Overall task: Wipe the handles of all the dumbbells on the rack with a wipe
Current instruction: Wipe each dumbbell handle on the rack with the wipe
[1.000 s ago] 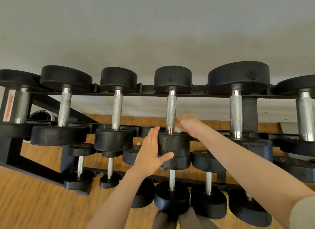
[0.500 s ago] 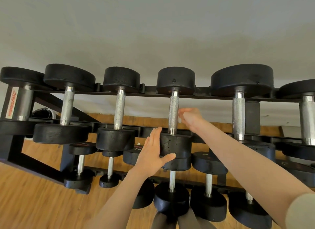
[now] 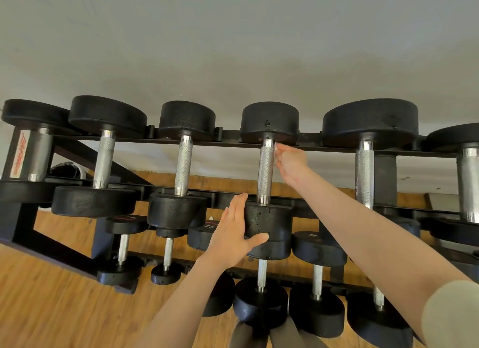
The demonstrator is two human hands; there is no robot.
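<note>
Black steel is framing everything here: the dumbbell rack [image 3: 337, 148] is spreading well beyond both hands, carrying rows of dumbbells above a wooden floor [image 3: 51, 309]. The dumbbell being worked on [image 3: 268, 171] is sitting on the top tier between the two hands, its knurled metal handle [image 3: 266, 171] running between a far head and a near one. Judging from how things lie, the job is mid-course: several top-tier handles are waiting either side of the hands, plus the smaller dumbbells on the lower tiers beneath the left hand, and nothing here is showing which are already clean.

The left hand [image 3: 233, 233] is resting flat against the near head, fingers straight and together, thumb hooked under its front edge, steadying it and gripping nothing. The right hand [image 3: 290, 161] is reaching in, arm extended, at the far end of the handle on its right side, fingers curled and pinching a small white wipe [image 3: 276, 146] which is peeking out above the fingertips, touching the handle's top.
</note>
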